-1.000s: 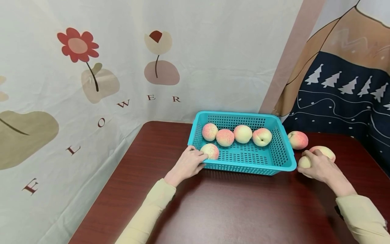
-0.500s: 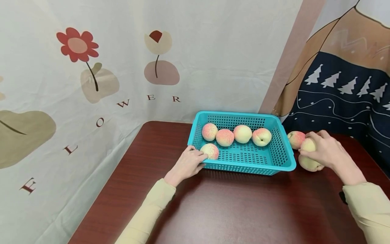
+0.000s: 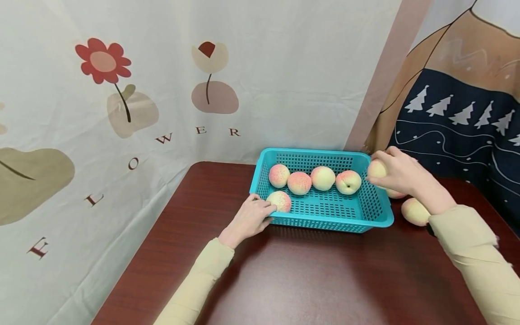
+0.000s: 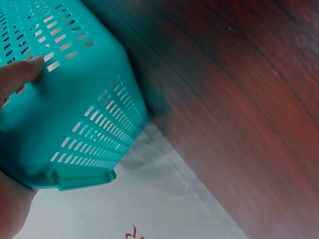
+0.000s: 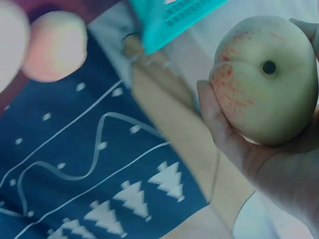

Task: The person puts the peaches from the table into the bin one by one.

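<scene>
A turquoise plastic basket [image 3: 325, 221] with several peaches in it stands at the back of the table. My left hand [image 3: 248, 220] grips its front left corner; in the left wrist view a thumb [image 4: 22, 74] presses the outer side of the basket wall [image 4: 84, 109]. My right hand [image 3: 400, 171] holds a pale yellow peach [image 3: 377, 169] up at the basket's right rim. The right wrist view shows this peach [image 5: 264, 82] cupped in the fingers, with red flecks and a dark dimple.
Two peaches lie on the table right of the basket: a pale one [image 3: 415, 212] and a pinkish one [image 3: 395, 194] partly behind my right hand. A printed curtain [image 3: 162, 81] hangs behind the dark red wooden table [image 3: 308, 275].
My right hand has lifted a peach from the group on the right and carried it up and left to the basket's rim. The left hand keeps its place on the corner.
</scene>
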Tool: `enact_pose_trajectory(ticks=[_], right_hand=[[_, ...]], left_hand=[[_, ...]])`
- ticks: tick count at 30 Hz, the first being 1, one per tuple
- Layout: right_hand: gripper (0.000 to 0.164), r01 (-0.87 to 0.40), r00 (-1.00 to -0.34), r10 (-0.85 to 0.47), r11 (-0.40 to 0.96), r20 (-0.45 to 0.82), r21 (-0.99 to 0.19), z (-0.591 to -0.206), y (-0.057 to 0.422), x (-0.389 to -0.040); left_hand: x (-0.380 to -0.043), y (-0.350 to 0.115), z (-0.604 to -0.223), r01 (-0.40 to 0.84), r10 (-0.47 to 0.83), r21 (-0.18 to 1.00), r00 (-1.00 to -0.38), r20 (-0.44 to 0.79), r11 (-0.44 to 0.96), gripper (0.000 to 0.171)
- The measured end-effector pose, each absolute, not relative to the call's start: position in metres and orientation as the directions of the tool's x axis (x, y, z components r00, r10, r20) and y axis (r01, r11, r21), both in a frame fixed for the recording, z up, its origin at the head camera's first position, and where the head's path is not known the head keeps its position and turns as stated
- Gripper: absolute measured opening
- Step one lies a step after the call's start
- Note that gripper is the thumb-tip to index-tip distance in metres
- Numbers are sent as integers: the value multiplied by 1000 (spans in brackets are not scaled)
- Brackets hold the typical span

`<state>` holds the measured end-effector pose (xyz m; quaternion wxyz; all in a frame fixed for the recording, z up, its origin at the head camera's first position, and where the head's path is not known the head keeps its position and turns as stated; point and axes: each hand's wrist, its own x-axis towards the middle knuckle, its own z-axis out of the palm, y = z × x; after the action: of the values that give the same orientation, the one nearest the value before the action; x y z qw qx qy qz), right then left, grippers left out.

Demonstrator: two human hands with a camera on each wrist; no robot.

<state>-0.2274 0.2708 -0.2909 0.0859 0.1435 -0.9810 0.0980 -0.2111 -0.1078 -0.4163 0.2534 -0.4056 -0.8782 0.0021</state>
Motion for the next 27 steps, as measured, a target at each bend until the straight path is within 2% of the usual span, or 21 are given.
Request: enact_pose_trajectory(ticks=[14, 21, 27], right_hand=[[47, -482, -872, -458, 864, 171, -144, -295, 197, -256], [50, -473, -880, -475, 868, 23, -152, -319, 161, -267], [61, -511, -852, -510, 859, -117, -21, -341, 132, -266]], left_hand=[[-211, -108, -418, 709, 715, -213, -545, 438, 672, 28], [-212, -107, -417, 715, 717, -215, -532, 451, 665, 28], [-213, -108, -417, 717, 720, -218, -527, 452, 662, 28]])
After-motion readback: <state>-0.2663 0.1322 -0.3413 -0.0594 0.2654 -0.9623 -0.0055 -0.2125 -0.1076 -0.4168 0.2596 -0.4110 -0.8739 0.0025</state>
